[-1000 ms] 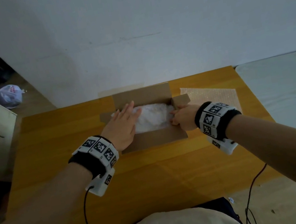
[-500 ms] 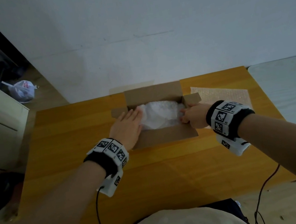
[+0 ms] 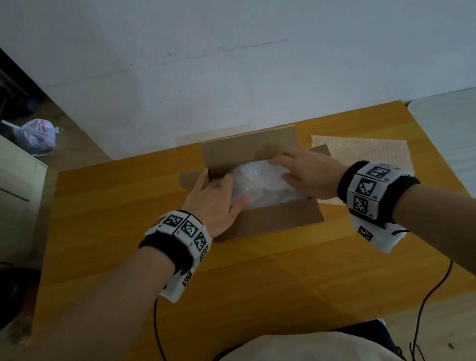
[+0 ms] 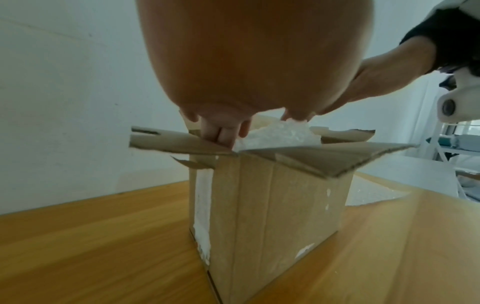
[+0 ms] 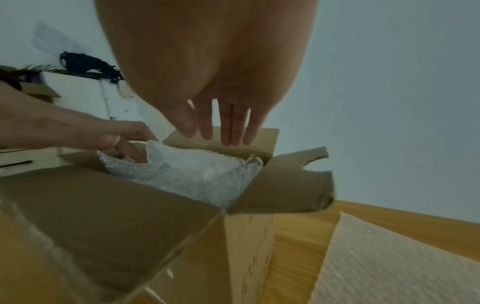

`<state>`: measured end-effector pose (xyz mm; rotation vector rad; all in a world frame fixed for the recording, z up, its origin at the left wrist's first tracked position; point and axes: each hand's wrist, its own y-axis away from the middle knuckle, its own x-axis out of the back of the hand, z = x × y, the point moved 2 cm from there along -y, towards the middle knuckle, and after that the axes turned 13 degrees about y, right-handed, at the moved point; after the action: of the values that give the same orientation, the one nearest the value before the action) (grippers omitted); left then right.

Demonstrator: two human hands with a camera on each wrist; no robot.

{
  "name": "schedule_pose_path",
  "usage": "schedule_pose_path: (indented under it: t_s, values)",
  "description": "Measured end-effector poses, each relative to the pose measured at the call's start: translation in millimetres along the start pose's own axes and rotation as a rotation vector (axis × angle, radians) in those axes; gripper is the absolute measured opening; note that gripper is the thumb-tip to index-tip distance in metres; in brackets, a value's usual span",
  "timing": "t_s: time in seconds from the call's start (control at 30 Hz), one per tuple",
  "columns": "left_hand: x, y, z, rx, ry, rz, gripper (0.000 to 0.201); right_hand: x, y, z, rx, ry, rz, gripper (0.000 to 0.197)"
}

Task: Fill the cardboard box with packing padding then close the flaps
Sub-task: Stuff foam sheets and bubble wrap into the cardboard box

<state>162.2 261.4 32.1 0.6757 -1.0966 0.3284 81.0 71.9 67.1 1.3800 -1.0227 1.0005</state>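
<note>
Now both flat hands, left (image 3: 213, 196) and right (image 3: 307, 174), press bubble wrap (image 3: 259, 187) into the box (image 3: 268, 222), seemingly full; flaps next.

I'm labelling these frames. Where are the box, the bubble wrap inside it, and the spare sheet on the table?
box (image 3: 268, 220): head view, near flap.
bubble wrap (image 3: 262, 182): head view, middle of the wad in the box.
spare sheet (image 3: 375, 152): head view, middle of the flat sheet.

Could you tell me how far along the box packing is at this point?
Done: bubble wrap already sits in the box. In hand: the left hand presses its left edge down; the right hand is spread over its right side. Left: all four flaps are open, and a spare sheet lies on the table.
</note>
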Motion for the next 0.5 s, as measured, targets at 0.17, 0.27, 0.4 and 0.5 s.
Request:
schedule_pose_path:
  t_s: [0.17,0.27,0.4,0.5]
  values:
    - [2.2,-4.9,-1.4,-0.013,-0.006,-0.057,0.029,-15.3,-3.5,-14.9,0.088,0.005,-0.397,0.054]
    - [10.0,-9.5,-1.3,0.009,-0.010,-0.128,0.026,-25.5,-8.9,-16.5,0.083,0.056,-0.457,0.055]
    - [10.3,-22.0,-1.1,0.055,-0.098,-0.154,0.023,-29.2,-18.0,-19.3,0.052,0.092,-0.510,0.056]
    - [5.8,-27.1,-5.8,0.055,-0.103,-0.101,0.017,-26.2,-20.4,-18.7,0.049,0.082,-0.542,0.054]
